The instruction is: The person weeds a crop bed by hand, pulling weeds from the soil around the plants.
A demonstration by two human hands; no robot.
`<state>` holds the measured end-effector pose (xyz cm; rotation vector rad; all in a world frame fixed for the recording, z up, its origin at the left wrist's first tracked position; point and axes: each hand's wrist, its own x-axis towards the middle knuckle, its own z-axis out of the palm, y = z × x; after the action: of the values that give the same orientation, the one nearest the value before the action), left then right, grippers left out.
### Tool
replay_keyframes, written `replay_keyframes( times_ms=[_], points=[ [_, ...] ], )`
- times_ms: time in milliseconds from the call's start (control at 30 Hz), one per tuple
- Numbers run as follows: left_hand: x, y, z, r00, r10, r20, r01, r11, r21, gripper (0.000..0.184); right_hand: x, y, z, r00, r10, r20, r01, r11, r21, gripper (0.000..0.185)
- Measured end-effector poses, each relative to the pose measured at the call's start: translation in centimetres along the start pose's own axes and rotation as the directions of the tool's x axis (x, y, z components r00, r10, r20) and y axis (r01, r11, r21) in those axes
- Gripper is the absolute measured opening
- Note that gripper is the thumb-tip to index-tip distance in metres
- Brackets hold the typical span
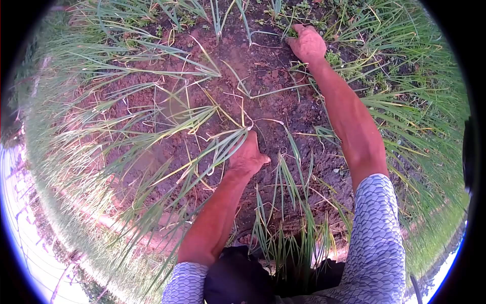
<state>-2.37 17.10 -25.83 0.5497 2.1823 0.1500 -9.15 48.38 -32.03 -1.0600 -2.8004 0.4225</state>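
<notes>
My left hand (247,155) is low over the soil at the centre, beside the base of a green onion-like plant (202,117). Its thumb sticks out to the right, apart from the other fingers, which are partly hidden by long leaves. Farther forward and to the right, my right hand (309,45) reaches down to the ground. Its thumb and fingertips come together around a small green weed (292,33). Low leafy weeds (334,58) grow next to that hand.
Dark, moist soil (273,101) lies between rows of long-leaved plants. Dense green leaves (420,101) stand on the right, and more (76,116) spread across the left. Upright leaves (291,187) rise near my body. Dry stalks lie on the soil.
</notes>
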Motion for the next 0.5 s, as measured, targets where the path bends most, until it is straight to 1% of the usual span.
replay_keyframes(
  times_ms=[67,100,167,200,233,267,300,367,400,433,467,500],
  points=[
    [0.1,0.2,0.0,1.0,-0.012,0.013,0.012,1.0,0.01,0.071,0.7,0.0,0.1,0.998,0.032,0.059,-0.03,0.999,-0.018,0.034],
    [0.0,0.2,0.0,1.0,-0.01,0.01,0.01,1.0,0.015,0.071,1.0,0.1,0.0,0.997,0.046,0.06,-0.046,0.999,0.001,0.031],
    [0.1,0.2,-0.1,1.0,-0.006,0.0,0.006,1.0,0.022,0.07,1.4,0.1,-0.3,0.996,0.069,0.06,-0.071,0.997,0.039,0.025],
    [0.1,0.2,-0.1,1.0,-0.012,0.009,0.012,1.0,0.028,0.07,1.5,0.2,-0.5,0.995,0.101,0.001,-0.1,0.99,0.094,0.019],
    [0.1,0.1,0.1,1.0,-0.007,0.008,0.007,1.0,0.022,0.071,1.5,0.6,-0.8,0.987,0.16,0.011,-0.152,0.916,0.372,0.018],
    [0.1,0.0,0.0,1.0,-0.006,0.006,0.006,1.0,0.009,0.071,1.6,1.0,-1.7,0.977,0.21,0.043,-0.191,0.764,0.616,0.018],
    [0.0,0.0,-0.1,1.0,0.0,0.011,0.0,1.0,0.002,0.071,1.6,1.5,-2.9,0.962,0.259,0.091,-0.224,0.548,0.806,0.018],
    [0.2,0.2,-0.1,1.0,-0.01,0.0,0.01,1.0,0.008,0.071,2.3,2.5,-6.8,0.957,0.147,0.25,-0.277,0.203,0.939,0.048],
    [0.2,0.1,0.0,1.0,-0.011,0.003,0.011,1.0,0.013,0.071,2.1,2.2,-9.2,0.969,0.068,0.238,-0.245,0.118,0.962,0.051],
    [0.2,0.0,0.1,1.0,-0.009,0.0,0.009,1.0,0.02,0.072,2.2,3.4,-9.7,0.979,0.016,0.204,-0.204,0.14,0.969,0.036],
    [0.2,-0.1,0.3,1.0,-0.009,-0.01,0.009,1.0,0.009,0.072,1.5,2.9,-11.6,0.967,-0.099,0.236,-0.188,0.35,0.918,0.029],
    [0.2,-0.2,0.5,1.0,-0.005,-0.014,0.005,1.0,0.011,0.072,0.4,2.2,-13.8,0.935,-0.198,0.296,-0.147,0.543,0.827,0.023]
  ],
)
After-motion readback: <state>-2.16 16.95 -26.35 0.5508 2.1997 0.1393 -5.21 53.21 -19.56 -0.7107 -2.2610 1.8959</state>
